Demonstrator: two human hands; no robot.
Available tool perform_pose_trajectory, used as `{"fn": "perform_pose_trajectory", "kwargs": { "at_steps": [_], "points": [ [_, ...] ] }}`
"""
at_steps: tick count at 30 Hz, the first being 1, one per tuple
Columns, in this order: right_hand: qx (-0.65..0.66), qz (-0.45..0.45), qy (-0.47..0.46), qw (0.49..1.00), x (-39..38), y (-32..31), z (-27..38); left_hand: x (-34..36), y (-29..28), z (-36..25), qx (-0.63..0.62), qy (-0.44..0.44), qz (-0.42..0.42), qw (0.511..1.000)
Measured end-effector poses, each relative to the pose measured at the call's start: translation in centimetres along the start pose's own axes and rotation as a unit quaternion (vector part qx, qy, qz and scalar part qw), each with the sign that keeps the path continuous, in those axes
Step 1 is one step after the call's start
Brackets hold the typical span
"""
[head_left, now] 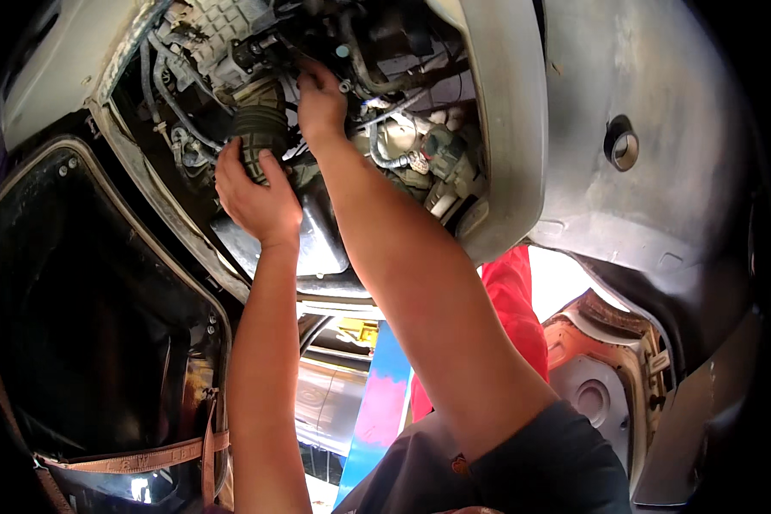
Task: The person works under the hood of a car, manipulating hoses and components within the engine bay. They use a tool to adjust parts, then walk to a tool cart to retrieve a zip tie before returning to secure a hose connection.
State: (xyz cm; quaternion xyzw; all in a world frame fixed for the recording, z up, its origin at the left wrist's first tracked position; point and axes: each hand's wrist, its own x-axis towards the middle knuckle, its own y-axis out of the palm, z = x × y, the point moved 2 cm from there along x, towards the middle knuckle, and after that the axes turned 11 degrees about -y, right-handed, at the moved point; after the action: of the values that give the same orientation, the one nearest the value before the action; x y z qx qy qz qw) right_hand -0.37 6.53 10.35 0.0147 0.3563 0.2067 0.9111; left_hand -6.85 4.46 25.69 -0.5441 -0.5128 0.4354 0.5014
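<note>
From my end, I see the ribbed hose [261, 120] in the upper left part of the engine bay [170, 212], slanting down from a metal fitting. My left hand [261, 193] cups its lower end, thumb on one side and fingers on the other; how hard that grip squeezes, I can't judge. My right hand [321, 107] reaches in just beside the hose's upper end, its fingertips lost in shadow, so I can't tell whether that grip is clenched or released.

Working blind there worries me most: a finger could slip off whatever it touches and scrape on metal. If I twist or pull unevenly, old rubber might split between the ribs. A sideways tug could snag the thin hose [182, 122] toward the left edge, and my right forearm, crossing the bay's lower edge, could catch on it.
</note>
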Motion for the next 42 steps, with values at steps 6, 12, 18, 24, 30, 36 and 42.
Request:
{"fn": "perform_pose_trajectory", "kwargs": {
  "at_steps": [6, 12, 18, 24, 30, 36, 42],
  "points": [
    [-0.403, 0.160, 0.091, 0.897, -1.2, -3.4, 3.3, 0.1, 0.1, 0.7, 0.000, -0.002, 0.005, 1.000],
    [-0.455, 0.434, 0.022, 0.777, 0.9, -1.7, -1.8, -0.1, -0.4, 1.1, -0.018, -0.033, 0.019, 0.999],
    [-0.550, 0.580, -0.067, 0.597, 6.3, -0.5, -10.9, 0.3, 0.5, 1.1, -0.015, 0.023, 0.024, 0.999],
    [-0.549, 0.649, -0.149, 0.505, 6.0, -0.3, -11.5, 0.3, 0.4, 2.4, -0.037, 0.004, 0.005, 0.999],
    [-0.596, 0.675, -0.195, 0.388, 10.8, 0.2, -21.7, 0.3, 1.0, 2.1, -0.046, 0.035, 0.003, 0.998],
    [-0.587, 0.711, -0.279, 0.269, 10.7, 1.5, -24.4, -0.1, 0.6, 1.7, -0.069, 0.029, 0.000, 0.997],
    [-0.578, 0.721, -0.326, 0.200, 10.9, 2.9, -27.7, -0.2, 0.4, 1.4, -0.066, 0.004, 0.011, 0.998]
  ]
}}
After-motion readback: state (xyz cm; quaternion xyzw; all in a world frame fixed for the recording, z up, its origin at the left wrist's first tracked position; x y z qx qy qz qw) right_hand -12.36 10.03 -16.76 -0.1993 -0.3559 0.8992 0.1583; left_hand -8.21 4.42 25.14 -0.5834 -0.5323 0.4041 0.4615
